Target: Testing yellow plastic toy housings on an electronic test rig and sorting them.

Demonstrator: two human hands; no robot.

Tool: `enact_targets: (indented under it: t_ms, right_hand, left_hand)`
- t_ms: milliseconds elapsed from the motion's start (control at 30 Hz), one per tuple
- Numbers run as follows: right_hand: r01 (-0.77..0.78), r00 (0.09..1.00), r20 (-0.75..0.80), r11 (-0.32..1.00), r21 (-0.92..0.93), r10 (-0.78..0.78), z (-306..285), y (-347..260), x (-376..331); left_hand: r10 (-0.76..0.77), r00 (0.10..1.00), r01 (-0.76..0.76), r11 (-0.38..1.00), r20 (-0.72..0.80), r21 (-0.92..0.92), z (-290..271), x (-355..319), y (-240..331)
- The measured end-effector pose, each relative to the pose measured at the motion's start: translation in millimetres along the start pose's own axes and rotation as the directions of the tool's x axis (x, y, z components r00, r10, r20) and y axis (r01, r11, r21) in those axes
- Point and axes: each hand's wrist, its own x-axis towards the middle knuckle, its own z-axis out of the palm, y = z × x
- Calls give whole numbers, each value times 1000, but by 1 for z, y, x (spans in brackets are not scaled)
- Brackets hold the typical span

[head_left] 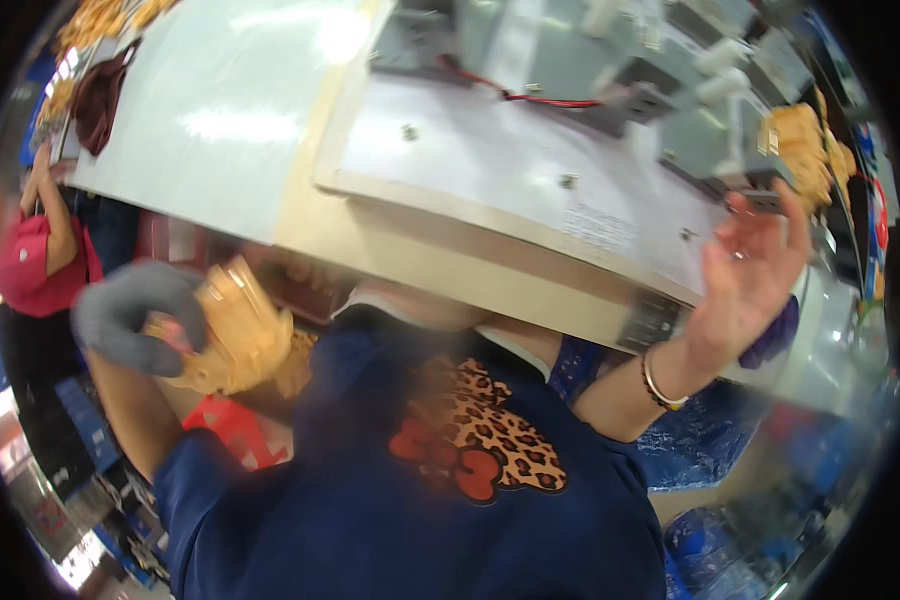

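My left hand (142,318), in a grey glove and blurred by motion, is closed on a yellow moulded plastic part (242,335) beside my body at the left. The part looks hollow, with ribs on its upper side. Over at the right, my bare right hand (752,268) is raised at the table's edge, palm up and fingers apart. Its fingertips are at a dark grey block (762,200) of the bench fixture; whether they touch it I cannot tell. No object shows in that palm.
A white-topped fixture board (490,150) with grey blocks and a red wire (560,102) lies ahead. Yellow parts (802,150) sit beyond my right hand. The pale tabletop (230,100) extends left, where a person in a red top (45,255) stands. Blue plastic bags (705,435) are lower right.
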Motion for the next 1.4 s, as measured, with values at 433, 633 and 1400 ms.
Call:
enact_targets:
  t_ms: [433,633,1400]
  right_hand:
    - [50,998,26,998,-29,-49,-11,16,-1]
    - [21,1000,7,999,-28,-21,-8,17,0]
    - [8,999,-31,1000,-19,-9,-17,19,-6]
  left_hand:
    - [-804,312,351,592,-505,-725,386,-168,-414]
    - [-893,226,262,441,-389,-859,353,-173,-432]
    - [-863,228,-372,350,-451,-860,141,-41,-294]
